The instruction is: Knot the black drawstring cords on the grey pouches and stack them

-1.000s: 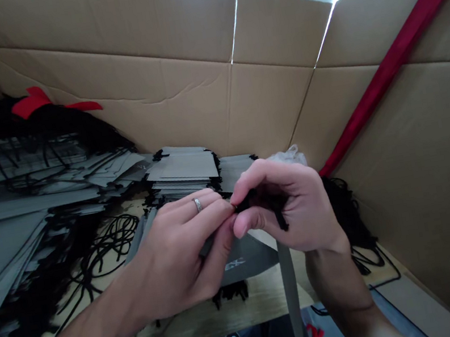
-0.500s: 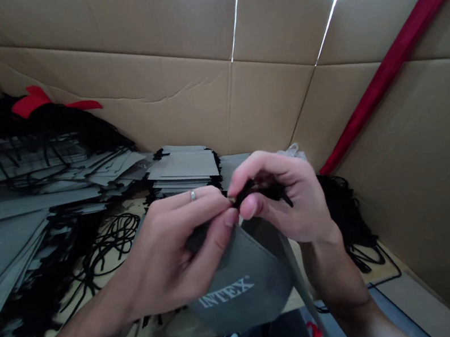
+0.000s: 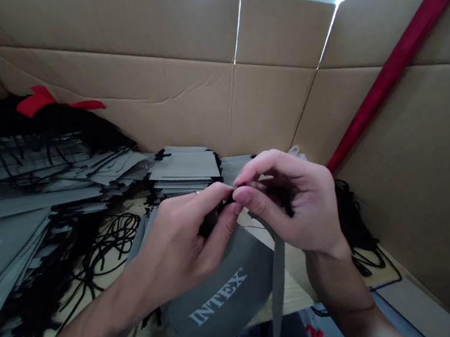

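Both hands meet fingertip to fingertip above the table. My left hand [image 3: 188, 232] pinches a black cord at the top of a grey fabric piece [image 3: 222, 304] printed INTEX, which hangs below it, tilted. My right hand [image 3: 295, 203] is closed with thumb and forefinger pressed together on the black cord [image 3: 285, 198]; part of it shows dark inside the curled fingers. A narrow grey strip [image 3: 278, 286] hangs down beside the printed piece. The exact spot where the fingertips meet the cord is mostly hidden.
Left, grey pieces [image 3: 9, 245] with black cords lie in piles, a red strip [image 3: 36, 101] on top. A neat stack [image 3: 184, 166] stands behind my hands. Loose black cords [image 3: 108, 242] lie on the table; more cords [image 3: 351, 216] hang right. Cardboard walls [image 3: 176, 84] enclose the back.
The printed piece has swung lower and to the left, its lettering now more tilted. My right fingertips have closed together against my left ones.
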A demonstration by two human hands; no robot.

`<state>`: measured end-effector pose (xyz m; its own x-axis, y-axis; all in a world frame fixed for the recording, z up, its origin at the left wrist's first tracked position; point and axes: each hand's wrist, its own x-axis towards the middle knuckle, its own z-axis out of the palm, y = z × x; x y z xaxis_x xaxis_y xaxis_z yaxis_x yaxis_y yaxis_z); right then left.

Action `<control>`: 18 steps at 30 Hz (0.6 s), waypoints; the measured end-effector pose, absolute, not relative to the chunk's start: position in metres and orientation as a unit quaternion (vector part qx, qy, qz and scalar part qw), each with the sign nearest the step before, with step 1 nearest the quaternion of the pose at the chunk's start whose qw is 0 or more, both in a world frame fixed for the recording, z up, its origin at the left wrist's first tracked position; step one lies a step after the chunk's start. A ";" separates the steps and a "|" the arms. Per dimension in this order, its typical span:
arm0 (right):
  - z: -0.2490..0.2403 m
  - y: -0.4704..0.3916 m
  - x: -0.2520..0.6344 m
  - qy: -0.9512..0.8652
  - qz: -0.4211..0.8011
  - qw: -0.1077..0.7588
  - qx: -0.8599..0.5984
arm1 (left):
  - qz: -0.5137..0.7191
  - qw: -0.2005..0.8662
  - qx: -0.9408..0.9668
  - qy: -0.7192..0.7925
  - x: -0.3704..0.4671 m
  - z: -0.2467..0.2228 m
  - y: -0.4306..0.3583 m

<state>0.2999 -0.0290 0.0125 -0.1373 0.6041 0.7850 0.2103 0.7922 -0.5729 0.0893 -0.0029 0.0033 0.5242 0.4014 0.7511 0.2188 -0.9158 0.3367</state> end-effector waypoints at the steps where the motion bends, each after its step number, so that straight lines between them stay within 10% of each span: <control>1: 0.013 -0.029 0.301 -0.739 0.160 0.593 -0.278 | 0.454 0.092 0.867 0.183 0.090 0.004 -0.003; 18: 0.014 -0.019 0.310 -0.771 0.157 0.566 -0.248 | 0.471 0.117 0.853 0.193 0.084 0.000 0.002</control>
